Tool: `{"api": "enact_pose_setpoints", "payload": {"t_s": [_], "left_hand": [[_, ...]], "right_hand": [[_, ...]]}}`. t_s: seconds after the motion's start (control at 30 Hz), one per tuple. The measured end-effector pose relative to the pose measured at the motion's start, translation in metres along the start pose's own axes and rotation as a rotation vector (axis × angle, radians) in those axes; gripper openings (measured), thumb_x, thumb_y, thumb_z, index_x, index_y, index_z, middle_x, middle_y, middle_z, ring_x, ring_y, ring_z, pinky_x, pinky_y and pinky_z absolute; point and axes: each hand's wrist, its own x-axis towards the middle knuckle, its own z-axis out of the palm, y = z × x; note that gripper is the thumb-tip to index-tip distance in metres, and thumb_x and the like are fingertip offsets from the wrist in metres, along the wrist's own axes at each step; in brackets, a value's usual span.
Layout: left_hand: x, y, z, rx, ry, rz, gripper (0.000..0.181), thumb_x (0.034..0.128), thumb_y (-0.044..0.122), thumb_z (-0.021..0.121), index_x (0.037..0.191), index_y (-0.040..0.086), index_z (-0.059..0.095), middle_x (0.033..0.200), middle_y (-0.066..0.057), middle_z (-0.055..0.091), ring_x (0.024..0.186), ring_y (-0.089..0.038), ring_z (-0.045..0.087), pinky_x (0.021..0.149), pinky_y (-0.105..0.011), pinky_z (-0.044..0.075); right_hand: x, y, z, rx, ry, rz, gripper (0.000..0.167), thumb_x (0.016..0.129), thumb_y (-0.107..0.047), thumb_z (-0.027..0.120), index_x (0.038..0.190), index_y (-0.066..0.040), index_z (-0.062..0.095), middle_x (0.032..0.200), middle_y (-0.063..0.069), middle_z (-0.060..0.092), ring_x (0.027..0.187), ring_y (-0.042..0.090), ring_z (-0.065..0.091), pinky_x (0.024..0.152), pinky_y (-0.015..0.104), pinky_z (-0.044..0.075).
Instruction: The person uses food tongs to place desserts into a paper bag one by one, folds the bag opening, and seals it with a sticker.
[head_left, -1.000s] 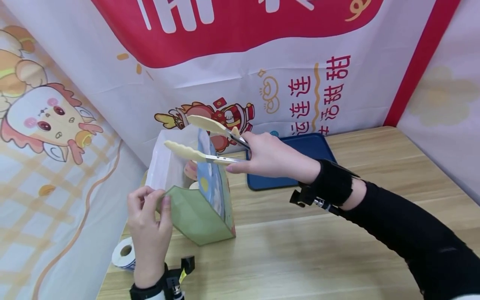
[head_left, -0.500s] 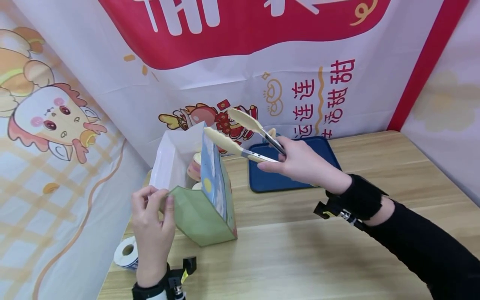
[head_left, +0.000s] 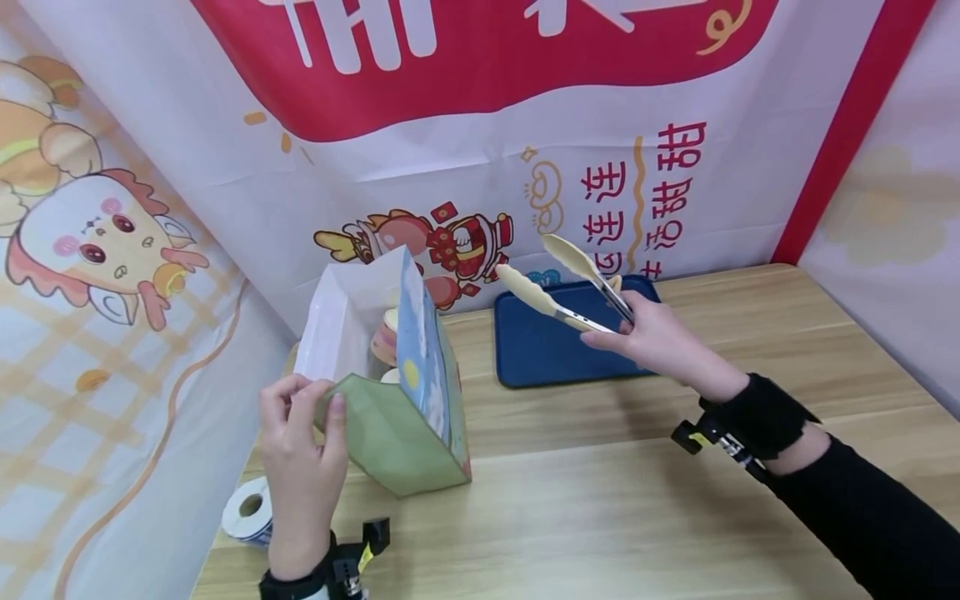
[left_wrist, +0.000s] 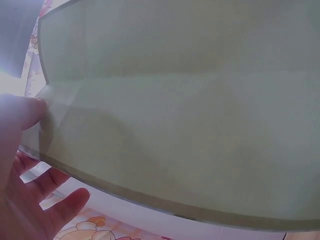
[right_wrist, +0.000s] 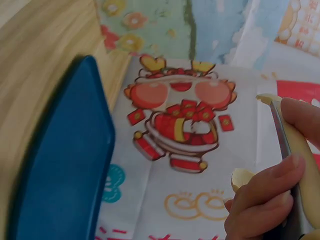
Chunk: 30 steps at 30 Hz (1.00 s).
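Note:
My left hand (head_left: 303,467) pinches the near left top edge of an upright paper bag (head_left: 397,433), green on its near side and blue with clouds on the right. The left wrist view is mostly filled by that green side, with the thumb on it and fingers behind. Inside the bag's open top, a pinkish round item (head_left: 386,337) and a pale one (head_left: 391,377) show in part. My right hand (head_left: 660,337) grips tongs (head_left: 566,312), whose cream tips are spread with nothing between them. They hang over a blue tray (head_left: 536,354) lying behind on the table.
A white roll (head_left: 247,510) of tape or labels stands left of my left wrist. A printed cloth (head_left: 450,158) hangs as a backdrop behind the table, with another (head_left: 90,333) on the left. The wooden table (head_left: 585,500) stretches to the right.
My right hand has moved right with the tongs, away from above the bag to over the blue tray. The left hand keeps its hold on the bag's edge.

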Motion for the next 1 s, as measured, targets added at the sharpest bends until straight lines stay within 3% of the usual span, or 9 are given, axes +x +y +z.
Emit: {"api": "enact_pose_setpoints", "payload": {"t_s": [0.1,0.23,0.43,0.77,1.0], "left_hand": [[0.0,0.0,-0.001,0.001,0.001,-0.002,0.012,0.0898,0.002,0.063,0.1,-0.005,0.063,0.107,-0.027,0.047,0.088,-0.018,0.042,0.072,-0.027,0.032],[0.0,0.0,-0.002,-0.013,0.012,0.008,0.013,0.0906,0.004,0.062,0.1,-0.006,0.062,0.108,-0.029,0.047,0.092,-0.027,0.045,0.076,-0.032,0.034],[0.001,0.0,0.001,-0.015,0.052,0.041,0.025,0.0957,0.019,0.059,0.098,-0.006,0.061,0.114,-0.031,0.047,0.103,-0.039,0.043,0.088,-0.03,0.031],[0.004,-0.001,-0.001,-0.022,0.066,0.052,0.022,0.0941,0.016,0.06,0.094,-0.006,0.061,0.118,-0.031,0.05,0.108,-0.043,0.045,0.097,-0.031,0.028],[0.001,-0.002,0.004,-0.018,0.077,0.069,0.021,0.0922,0.015,0.061,0.096,-0.006,0.062,0.114,-0.029,0.055,0.106,-0.044,0.049,0.099,-0.028,0.028]], "right_hand": [[0.002,0.015,0.001,0.017,0.009,0.017,0.078,0.082,-0.06,0.068,0.124,0.0,0.042,0.07,0.0,0.042,0.054,0.014,0.041,0.047,0.028,0.031],[0.004,0.038,0.001,0.01,0.058,0.021,0.07,0.083,-0.057,0.07,0.116,0.0,0.045,0.068,-0.001,0.04,0.056,0.014,0.041,0.049,0.028,0.032],[-0.002,0.071,-0.003,-0.05,0.12,0.059,0.07,0.084,-0.054,0.069,0.117,0.004,0.046,0.074,0.004,0.045,0.065,0.018,0.049,0.054,0.028,0.036],[-0.007,0.119,-0.003,-0.002,0.149,0.119,0.068,0.083,-0.061,0.066,0.101,-0.001,0.04,0.062,-0.003,0.039,0.053,0.014,0.039,0.047,0.03,0.031],[-0.005,0.15,-0.006,0.033,0.2,0.174,0.081,0.086,-0.059,0.065,0.121,0.008,0.034,0.081,0.009,0.042,0.066,0.021,0.045,0.054,0.031,0.035]]}}
